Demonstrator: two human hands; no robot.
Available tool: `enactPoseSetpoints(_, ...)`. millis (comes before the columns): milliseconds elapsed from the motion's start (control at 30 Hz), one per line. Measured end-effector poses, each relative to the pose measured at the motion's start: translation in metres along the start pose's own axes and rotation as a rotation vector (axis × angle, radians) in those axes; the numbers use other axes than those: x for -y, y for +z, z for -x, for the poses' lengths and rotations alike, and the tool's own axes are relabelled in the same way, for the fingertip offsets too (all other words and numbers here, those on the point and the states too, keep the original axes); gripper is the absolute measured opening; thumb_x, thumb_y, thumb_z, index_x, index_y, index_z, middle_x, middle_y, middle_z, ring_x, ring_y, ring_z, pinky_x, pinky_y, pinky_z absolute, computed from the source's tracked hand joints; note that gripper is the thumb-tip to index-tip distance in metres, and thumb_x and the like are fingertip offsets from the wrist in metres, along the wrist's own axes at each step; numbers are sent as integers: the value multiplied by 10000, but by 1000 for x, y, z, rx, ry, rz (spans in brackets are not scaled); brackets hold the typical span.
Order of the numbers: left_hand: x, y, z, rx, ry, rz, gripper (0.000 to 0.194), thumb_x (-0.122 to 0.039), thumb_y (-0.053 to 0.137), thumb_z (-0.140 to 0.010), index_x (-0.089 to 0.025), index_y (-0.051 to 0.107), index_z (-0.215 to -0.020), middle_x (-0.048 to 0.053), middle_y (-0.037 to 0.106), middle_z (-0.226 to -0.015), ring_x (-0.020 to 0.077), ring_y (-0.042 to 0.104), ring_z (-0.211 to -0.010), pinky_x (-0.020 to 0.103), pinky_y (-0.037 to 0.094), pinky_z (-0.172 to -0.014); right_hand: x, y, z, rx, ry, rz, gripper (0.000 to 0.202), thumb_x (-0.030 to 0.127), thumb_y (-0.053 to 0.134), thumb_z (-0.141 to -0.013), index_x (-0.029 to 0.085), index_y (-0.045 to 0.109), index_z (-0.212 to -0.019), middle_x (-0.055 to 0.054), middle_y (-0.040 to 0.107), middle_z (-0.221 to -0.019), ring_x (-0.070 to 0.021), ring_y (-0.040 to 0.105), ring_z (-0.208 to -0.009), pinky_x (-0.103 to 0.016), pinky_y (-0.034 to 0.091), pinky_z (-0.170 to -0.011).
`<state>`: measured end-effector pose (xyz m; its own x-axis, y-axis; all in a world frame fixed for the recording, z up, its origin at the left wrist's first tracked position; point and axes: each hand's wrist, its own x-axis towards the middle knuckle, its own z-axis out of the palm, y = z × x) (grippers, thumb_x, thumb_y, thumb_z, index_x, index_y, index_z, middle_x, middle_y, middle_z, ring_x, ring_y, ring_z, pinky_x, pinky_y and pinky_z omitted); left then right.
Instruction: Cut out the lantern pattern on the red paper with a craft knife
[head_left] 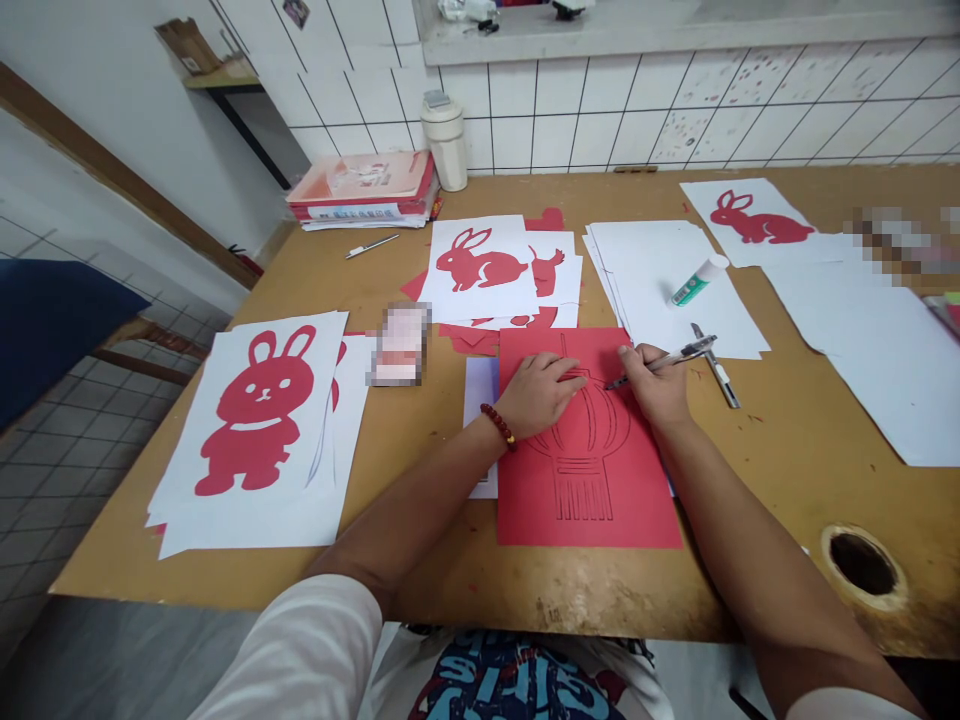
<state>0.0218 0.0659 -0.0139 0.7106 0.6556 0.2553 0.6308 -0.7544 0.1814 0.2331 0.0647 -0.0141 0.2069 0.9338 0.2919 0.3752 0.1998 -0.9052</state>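
Note:
On the table in front of me lies a sheet of red paper (637, 500) with a lantern and its tassel outlined in dark lines. My left hand (541, 392) rests on the sheet's upper left part, fingers stretched out flat across the drawing; a beaded bracelet circles that wrist. In my right hand (660, 385) a pen (682, 355) is gripped, its tip touching the red paper near the top of the lantern. Part of the lantern's outline is hidden under my left hand. A pale sheet or pad (480, 400) shows beneath the red paper's left side.
White sheets with red rabbit cut-outs lie left (259, 400), behind (484, 265) and far right (761, 220). A glue stick (700, 280) rests on white paper, beside another pen (716, 368). Books (364, 190) and a white cup (445, 140) stand by the wall. The table has a round hole (829, 545).

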Motion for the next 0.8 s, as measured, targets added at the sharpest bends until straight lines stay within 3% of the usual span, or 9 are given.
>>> enactPoseSetpoints(800, -1, -1, 1, -7, 0, 3, 343, -210, 464, -1012, -254, 697, -1259, 80, 612, -1386, 265, 522, -1182, 464, 440, -1004, 10, -1, 2, 2, 9, 12, 497, 406, 646, -792, 240, 298, -479, 53, 289, -458, -96, 278, -464, -272, 263, -466)
